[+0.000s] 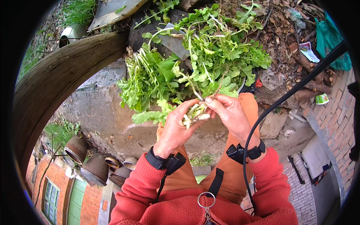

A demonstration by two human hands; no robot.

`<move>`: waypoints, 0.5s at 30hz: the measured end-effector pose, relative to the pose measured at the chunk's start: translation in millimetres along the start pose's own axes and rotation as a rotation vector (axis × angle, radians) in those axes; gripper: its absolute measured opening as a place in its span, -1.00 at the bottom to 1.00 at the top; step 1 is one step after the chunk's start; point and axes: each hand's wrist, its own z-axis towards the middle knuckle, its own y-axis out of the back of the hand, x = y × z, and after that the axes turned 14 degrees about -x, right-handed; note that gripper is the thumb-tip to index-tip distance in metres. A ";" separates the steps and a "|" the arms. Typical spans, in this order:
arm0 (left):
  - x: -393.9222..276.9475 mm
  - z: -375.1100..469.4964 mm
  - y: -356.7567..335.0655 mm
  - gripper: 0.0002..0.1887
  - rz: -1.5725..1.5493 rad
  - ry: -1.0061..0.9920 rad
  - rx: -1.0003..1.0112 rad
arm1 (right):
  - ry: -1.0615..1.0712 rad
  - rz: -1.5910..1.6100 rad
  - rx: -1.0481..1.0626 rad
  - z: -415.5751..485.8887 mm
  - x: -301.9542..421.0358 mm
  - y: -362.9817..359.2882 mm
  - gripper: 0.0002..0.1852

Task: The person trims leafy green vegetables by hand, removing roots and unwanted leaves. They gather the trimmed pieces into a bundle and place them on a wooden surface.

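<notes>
My left hand (180,121) is closed around a small bunch of leafy greens (194,114), its pale stem ends turned towards me. Leaves of that bunch (153,116) stick out past the left side of the hand. With thumb and fingers, my right hand (232,114) pinches a stalk with a thin brown root (221,84) at the top of the bunch; the exact grip is partly hidden. Beyond my hands lies a large loose heap of lobed greens (225,59). To its left rests a denser pile of greens (147,78) with pale stems pointing away from me.
A thick curved wooden trunk (70,62) arches along the left. Several clay pots (95,168) stand at lower left. Dry leaf litter (277,36), a teal plastic bag (327,39) and a green-white cup (322,99) lie right. A black cable (292,92) crosses the right side.
</notes>
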 end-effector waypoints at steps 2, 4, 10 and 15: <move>2.9 -1.8 0.0 -0.62 -0.020 0.032 0.010 | 0.108 -0.079 -0.016 3.8 -5.7 0.4 -0.78; 4.0 -2.1 1.1 -0.65 -0.095 0.135 0.006 | 0.207 -0.192 -0.068 8.1 -11.0 0.8 -0.76; -4.7 0.4 10.2 -0.80 -0.306 0.481 0.073 | 0.234 -0.093 -0.234 9.8 -9.4 -0.4 -0.81; -11.0 4.1 22.8 -0.75 -0.255 0.596 0.132 | 0.799 -0.571 -0.186 6.2 6.5 2.3 -0.70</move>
